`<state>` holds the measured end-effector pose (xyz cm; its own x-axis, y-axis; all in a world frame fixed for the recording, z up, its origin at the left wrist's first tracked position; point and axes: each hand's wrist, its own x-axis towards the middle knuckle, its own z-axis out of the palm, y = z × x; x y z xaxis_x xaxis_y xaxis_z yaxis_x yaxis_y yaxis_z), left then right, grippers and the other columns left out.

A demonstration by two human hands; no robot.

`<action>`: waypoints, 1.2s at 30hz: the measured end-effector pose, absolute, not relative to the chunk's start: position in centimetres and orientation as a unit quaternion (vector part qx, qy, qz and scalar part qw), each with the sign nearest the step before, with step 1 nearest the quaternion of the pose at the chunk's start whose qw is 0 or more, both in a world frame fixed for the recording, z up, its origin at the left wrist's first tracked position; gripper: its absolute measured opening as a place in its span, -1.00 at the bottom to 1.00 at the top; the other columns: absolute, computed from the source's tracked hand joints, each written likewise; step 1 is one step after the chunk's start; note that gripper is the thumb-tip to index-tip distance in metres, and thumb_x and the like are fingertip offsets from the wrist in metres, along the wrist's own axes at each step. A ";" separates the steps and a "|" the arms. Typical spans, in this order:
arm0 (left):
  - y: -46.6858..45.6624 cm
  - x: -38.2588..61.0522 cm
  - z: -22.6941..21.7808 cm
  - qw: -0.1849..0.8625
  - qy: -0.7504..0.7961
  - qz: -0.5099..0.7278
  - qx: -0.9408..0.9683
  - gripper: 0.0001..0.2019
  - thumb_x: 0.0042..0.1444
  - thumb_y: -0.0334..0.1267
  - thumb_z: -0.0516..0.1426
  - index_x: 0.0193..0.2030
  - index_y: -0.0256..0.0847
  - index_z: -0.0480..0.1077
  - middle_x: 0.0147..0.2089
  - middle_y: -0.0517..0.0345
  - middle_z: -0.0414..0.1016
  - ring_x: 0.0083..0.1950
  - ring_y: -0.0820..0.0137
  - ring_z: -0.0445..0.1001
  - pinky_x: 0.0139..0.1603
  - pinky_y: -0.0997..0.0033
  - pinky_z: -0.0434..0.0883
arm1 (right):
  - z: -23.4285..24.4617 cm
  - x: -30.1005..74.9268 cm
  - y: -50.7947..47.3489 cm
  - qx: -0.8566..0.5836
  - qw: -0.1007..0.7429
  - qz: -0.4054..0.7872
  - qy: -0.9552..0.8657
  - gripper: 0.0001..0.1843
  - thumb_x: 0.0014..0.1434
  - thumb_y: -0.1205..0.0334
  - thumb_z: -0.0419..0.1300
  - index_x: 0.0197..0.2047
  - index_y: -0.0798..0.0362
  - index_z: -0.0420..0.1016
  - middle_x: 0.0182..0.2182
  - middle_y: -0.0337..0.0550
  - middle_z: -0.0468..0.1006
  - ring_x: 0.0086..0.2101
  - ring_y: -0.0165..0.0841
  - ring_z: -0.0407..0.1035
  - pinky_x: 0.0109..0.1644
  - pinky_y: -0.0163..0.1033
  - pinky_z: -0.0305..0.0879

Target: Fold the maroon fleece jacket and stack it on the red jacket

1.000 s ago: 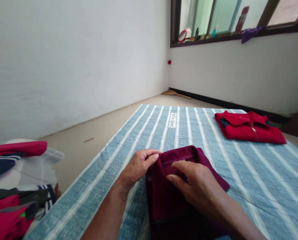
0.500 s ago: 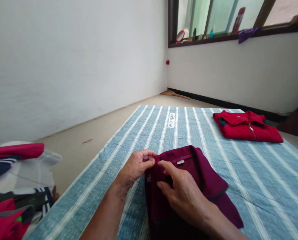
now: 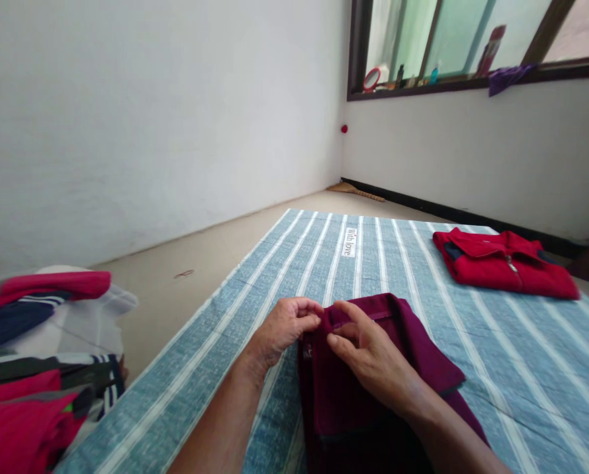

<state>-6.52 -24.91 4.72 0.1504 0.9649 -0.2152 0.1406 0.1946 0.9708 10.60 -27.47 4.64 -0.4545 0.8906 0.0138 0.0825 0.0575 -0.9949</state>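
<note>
A maroon collared top (image 3: 344, 388) lies folded on the striped blue cloth, its collar spread toward the far side and right. My left hand (image 3: 287, 326) pinches the left end of the collar between thumb and fingertips. Just to its right, my right hand (image 3: 373, 355) reaches over the collar with thumb and index finger apart. The index fingertip is close to the collar's top edge; whether it touches, I cannot tell. My right hand and forearm cover part of the top's middle.
A folded red zip jacket (image 3: 512, 263) rests at the far right of the striped cloth (image 3: 215, 355). Piled clothes (image 3: 32, 408) and a white bag (image 3: 91, 322) are at the left. A small broom (image 3: 356, 191) lies on the floor by the wall.
The whole view has shifted slightly, so things appear farther right. My right index finger has moved up to the collar's edge and the collar tag is now hidden. My left hand keeps its pinch.
</note>
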 end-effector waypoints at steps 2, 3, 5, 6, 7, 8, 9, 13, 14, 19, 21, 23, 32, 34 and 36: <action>-25.0 -6.4 4.6 0.572 0.528 0.384 0.497 -0.80 -0.16 -0.34 0.20 -0.32 -0.32 0.45 -0.49 0.23 0.45 -0.50 0.52 0.34 -0.44 0.52 0.25 | 5.0 10.3 -27.3 -0.399 0.350 0.554 -0.642 -0.45 0.17 0.24 0.06 0.21 0.12 0.09 -0.41 -0.24 0.43 -0.46 -0.41 0.28 -0.41 -0.31 0.19; -25.0 -6.4 4.5 0.581 0.523 0.390 0.486 -0.79 -0.17 -0.35 0.21 -0.31 -0.33 0.45 -0.50 0.24 0.44 -0.50 0.53 0.33 -0.45 0.53 0.24 | 5.2 10.2 -27.2 -0.413 0.347 0.545 -0.642 -0.44 0.15 0.25 0.07 0.22 0.15 0.09 -0.45 -0.26 0.41 -0.48 -0.42 0.26 -0.43 -0.32 0.16; -25.0 -6.3 4.2 0.590 0.516 0.399 0.475 -0.76 -0.20 -0.37 0.22 -0.30 -0.34 0.44 -0.50 0.25 0.43 -0.51 0.53 0.33 -0.46 0.54 0.22 | 5.4 9.8 -26.9 -0.448 0.342 0.533 -0.631 -0.41 0.14 0.24 0.07 0.22 0.21 0.09 -0.53 -0.33 0.33 -0.53 -0.44 0.20 -0.47 -0.33 0.10; -24.9 -6.3 4.1 0.589 0.516 0.401 0.475 -0.75 -0.21 -0.38 0.22 -0.30 -0.35 0.44 -0.51 0.25 0.43 -0.50 0.53 0.33 -0.46 0.54 0.22 | 5.5 9.5 -26.7 -0.464 0.341 0.532 -0.621 -0.39 0.13 0.23 0.08 0.22 0.23 0.09 -0.57 -0.36 0.29 -0.55 -0.45 0.17 -0.49 -0.34 0.07; -24.9 -6.3 3.9 0.587 0.517 0.402 0.475 -0.75 -0.22 -0.39 0.22 -0.30 -0.35 0.45 -0.51 0.25 0.42 -0.50 0.53 0.33 -0.45 0.54 0.22 | 5.4 9.3 -26.5 -0.476 0.342 0.533 -0.610 -0.38 0.12 0.23 0.08 0.22 0.25 0.09 -0.58 -0.37 0.26 -0.56 -0.45 0.15 -0.51 -0.35 0.05; -24.9 -6.3 3.8 0.584 0.520 0.403 0.476 -0.75 -0.23 -0.39 0.23 -0.30 -0.35 0.45 -0.53 0.26 0.41 -0.51 0.53 0.32 -0.46 0.54 0.22 | 5.3 9.1 -26.3 -0.487 0.342 0.537 -0.598 -0.38 0.11 0.23 0.09 0.21 0.25 0.10 -0.59 -0.38 0.26 -0.56 -0.46 0.15 -0.51 -0.35 0.04; -24.9 -6.3 3.7 0.581 0.522 0.404 0.476 -0.75 -0.23 -0.40 0.23 -0.31 -0.35 0.45 -0.54 0.27 0.40 -0.52 0.53 0.31 -0.46 0.54 0.21 | 5.2 8.9 -26.1 -0.497 0.341 0.540 -0.587 -0.38 0.10 0.23 0.10 0.21 0.25 0.11 -0.59 -0.37 0.27 -0.56 -0.46 0.15 -0.52 -0.36 0.04; -25.0 -6.1 3.7 0.580 0.520 0.416 0.470 -0.76 -0.25 -0.39 0.24 -0.34 -0.34 0.45 -0.55 0.26 0.41 -0.52 0.53 0.31 -0.48 0.54 0.21 | 4.6 8.4 -25.5 -0.531 0.338 0.544 -0.555 -0.37 0.04 0.26 0.14 0.19 0.19 0.15 -0.59 -0.35 0.31 -0.57 -0.46 0.18 -0.53 -0.36 0.04; -25.1 -6.1 3.8 0.581 0.518 0.418 0.468 -0.76 -0.26 -0.40 0.23 -0.34 -0.34 0.45 -0.53 0.24 0.43 -0.51 0.52 0.33 -0.47 0.54 0.22 | 4.5 8.4 -25.5 -0.534 0.341 0.544 -0.551 -0.36 0.03 0.25 0.15 0.19 0.17 0.15 -0.58 -0.35 0.33 -0.57 -0.45 0.20 -0.53 -0.36 0.05; -25.3 -5.9 4.3 0.587 0.505 0.429 0.466 -0.80 -0.27 -0.43 0.19 -0.39 -0.34 0.44 -0.53 0.25 0.43 -0.51 0.53 0.33 -0.49 0.56 0.23 | 4.5 8.3 -25.4 -0.532 0.361 0.551 -0.532 -0.37 -0.03 0.26 0.19 0.15 0.11 0.22 -0.53 -0.30 0.39 -0.52 -0.40 0.31 -0.49 -0.34 0.15; -25.3 -5.9 4.3 0.589 0.497 0.434 0.467 -0.81 -0.28 -0.45 0.17 -0.41 -0.34 0.44 -0.57 0.29 0.38 -0.55 0.55 0.30 -0.52 0.57 0.21 | 4.5 8.3 -25.4 -0.527 0.361 0.567 -0.521 -0.39 -0.06 0.31 0.18 0.11 0.10 0.25 -0.52 -0.30 0.41 -0.51 -0.40 0.33 -0.48 -0.33 0.18; -25.2 -6.0 4.3 0.590 0.493 0.437 0.467 -0.81 -0.29 -0.46 0.17 -0.41 -0.33 0.43 -0.57 0.29 0.38 -0.56 0.55 0.29 -0.53 0.56 0.22 | 4.4 8.2 -25.3 -0.519 0.362 0.583 -0.510 -0.41 -0.10 0.36 0.16 0.08 0.10 0.27 -0.52 -0.30 0.41 -0.52 -0.40 0.33 -0.48 -0.33 0.19; -25.2 -7.8 4.7 0.590 0.476 0.324 0.567 -0.78 -0.15 -0.35 0.18 -0.28 -0.30 0.46 -0.42 0.18 0.49 -0.46 0.46 0.41 -0.44 0.49 0.28 | 4.1 8.2 -24.8 -0.511 0.370 0.609 -0.480 -0.44 -0.14 0.41 0.14 0.01 0.11 0.30 -0.54 -0.30 0.42 -0.53 -0.39 0.35 -0.44 -0.30 0.26; -25.1 -8.2 4.7 0.607 0.454 0.300 0.580 -0.74 -0.16 -0.37 0.19 -0.24 -0.29 0.45 -0.41 0.17 0.51 -0.42 0.44 0.43 -0.42 0.48 0.29 | 4.1 8.2 -24.8 -0.513 0.361 0.619 -0.472 -0.43 -0.13 0.40 0.16 0.03 0.10 0.29 -0.55 -0.31 0.42 -0.53 -0.38 0.35 -0.40 -0.28 0.30; -25.0 -8.5 4.6 0.628 0.431 0.295 0.577 -0.70 -0.19 -0.41 0.19 -0.22 -0.30 0.45 -0.41 0.17 0.51 -0.42 0.44 0.44 -0.41 0.49 0.29 | 4.1 8.3 -24.8 -0.507 0.356 0.629 -0.470 -0.40 -0.15 0.40 0.18 0.05 0.09 0.27 -0.54 -0.32 0.43 -0.53 -0.38 0.36 -0.35 -0.25 0.33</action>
<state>-8.47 -25.03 4.62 0.4553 0.8675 -0.2003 0.1266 0.1596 0.9790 8.34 -24.77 4.06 -0.2318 0.9243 -0.3032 0.0284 -0.3051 -0.9519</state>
